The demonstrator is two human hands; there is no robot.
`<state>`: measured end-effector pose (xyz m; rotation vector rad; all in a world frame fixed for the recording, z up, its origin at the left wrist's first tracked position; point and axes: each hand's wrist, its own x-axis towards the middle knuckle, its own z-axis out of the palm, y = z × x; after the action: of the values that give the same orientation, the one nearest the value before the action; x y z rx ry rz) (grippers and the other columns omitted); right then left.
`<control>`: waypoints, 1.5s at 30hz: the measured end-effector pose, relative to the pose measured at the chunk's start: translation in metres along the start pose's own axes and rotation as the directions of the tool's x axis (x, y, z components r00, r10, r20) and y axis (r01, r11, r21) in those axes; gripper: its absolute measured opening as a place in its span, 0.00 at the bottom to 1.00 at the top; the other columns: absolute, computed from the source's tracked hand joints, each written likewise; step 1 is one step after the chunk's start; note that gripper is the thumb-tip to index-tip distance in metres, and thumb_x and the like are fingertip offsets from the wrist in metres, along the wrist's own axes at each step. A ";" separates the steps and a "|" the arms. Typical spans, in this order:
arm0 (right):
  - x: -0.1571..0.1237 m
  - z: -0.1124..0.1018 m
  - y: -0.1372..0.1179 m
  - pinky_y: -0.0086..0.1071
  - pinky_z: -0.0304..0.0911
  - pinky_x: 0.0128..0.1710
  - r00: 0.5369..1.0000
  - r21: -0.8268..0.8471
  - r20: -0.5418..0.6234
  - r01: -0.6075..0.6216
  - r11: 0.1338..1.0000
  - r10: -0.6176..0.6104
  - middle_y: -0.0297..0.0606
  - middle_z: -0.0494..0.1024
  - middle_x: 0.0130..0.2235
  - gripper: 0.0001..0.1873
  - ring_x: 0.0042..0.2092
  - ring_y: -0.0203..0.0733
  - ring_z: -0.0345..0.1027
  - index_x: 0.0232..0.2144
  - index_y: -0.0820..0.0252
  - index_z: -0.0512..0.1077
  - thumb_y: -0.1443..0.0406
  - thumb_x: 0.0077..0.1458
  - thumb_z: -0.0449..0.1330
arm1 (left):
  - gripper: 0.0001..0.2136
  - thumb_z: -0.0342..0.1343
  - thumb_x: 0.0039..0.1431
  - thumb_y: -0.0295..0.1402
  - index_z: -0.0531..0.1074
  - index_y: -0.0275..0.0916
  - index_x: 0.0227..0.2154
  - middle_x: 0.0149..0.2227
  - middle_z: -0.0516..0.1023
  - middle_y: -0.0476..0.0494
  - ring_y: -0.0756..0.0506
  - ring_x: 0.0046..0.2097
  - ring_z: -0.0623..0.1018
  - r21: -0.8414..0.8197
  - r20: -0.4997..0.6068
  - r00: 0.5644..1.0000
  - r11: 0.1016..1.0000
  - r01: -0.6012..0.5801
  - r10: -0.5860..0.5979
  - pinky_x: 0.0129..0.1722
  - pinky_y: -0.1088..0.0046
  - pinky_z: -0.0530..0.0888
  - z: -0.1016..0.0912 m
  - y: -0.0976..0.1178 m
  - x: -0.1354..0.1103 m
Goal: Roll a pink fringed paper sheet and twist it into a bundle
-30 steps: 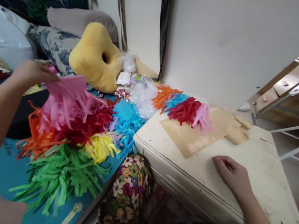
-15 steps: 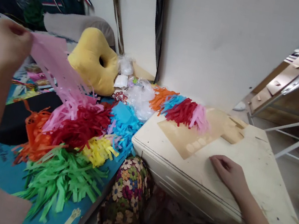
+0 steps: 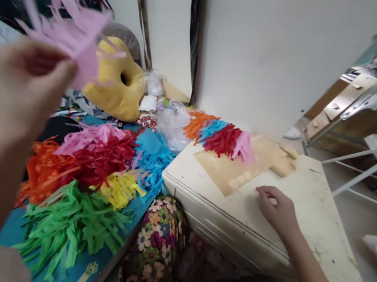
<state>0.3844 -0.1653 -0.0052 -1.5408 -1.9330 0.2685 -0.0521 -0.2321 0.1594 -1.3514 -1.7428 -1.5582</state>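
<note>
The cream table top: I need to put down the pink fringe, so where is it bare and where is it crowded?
The cream table is bare right of the right hand, out to its near and far edges. Its back-left corner is crowded: the brown card carries glued fringe strips. The blue mat left is heaped with fringe piles. The left hand holds the pink fringe.

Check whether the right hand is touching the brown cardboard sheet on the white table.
Cannot tell. In the head view the right hand rests on the white table, fingertips right by the brown cardboard sheet edge; neither contact nor gap shows plainly.
</note>
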 end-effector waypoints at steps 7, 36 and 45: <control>-0.006 -0.014 -0.084 0.37 0.62 0.38 0.898 0.172 -0.196 0.427 0.888 -0.394 0.43 0.71 0.37 0.10 0.42 0.41 0.63 0.35 0.59 0.66 0.66 0.47 0.51 | 0.04 0.58 0.39 0.27 0.71 0.39 0.23 0.21 0.72 0.54 0.55 0.23 0.69 -0.539 0.346 0.931 0.786 0.302 -0.121 0.23 0.82 0.67 0.024 0.053 -0.135; -0.046 -0.066 -0.105 0.28 0.57 0.29 0.909 0.482 0.309 0.105 0.870 -0.281 0.31 0.67 0.23 0.07 0.27 0.31 0.59 0.20 0.62 0.64 0.63 0.44 0.56 | 0.06 0.57 0.41 0.28 0.66 0.38 0.25 0.34 0.66 0.46 0.49 0.39 0.67 -0.666 0.711 0.404 0.365 0.651 0.575 0.40 0.72 0.63 0.085 0.140 -0.199; -0.069 -0.041 -0.080 0.20 0.48 0.16 0.801 0.790 0.587 -0.535 0.300 -0.117 0.24 0.60 0.17 0.17 0.18 0.24 0.52 0.21 0.61 0.61 0.54 0.37 0.59 | 0.09 0.55 0.44 0.32 0.60 0.35 0.21 0.15 0.54 0.58 0.59 0.18 0.56 -0.219 0.845 -0.039 0.412 0.884 0.533 0.16 0.84 0.52 0.095 0.140 -0.199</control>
<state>0.3520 -0.2622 0.0446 -0.8535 -1.3082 1.8364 0.1792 -0.2335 0.0393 -3.9600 -1.6291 -1.8437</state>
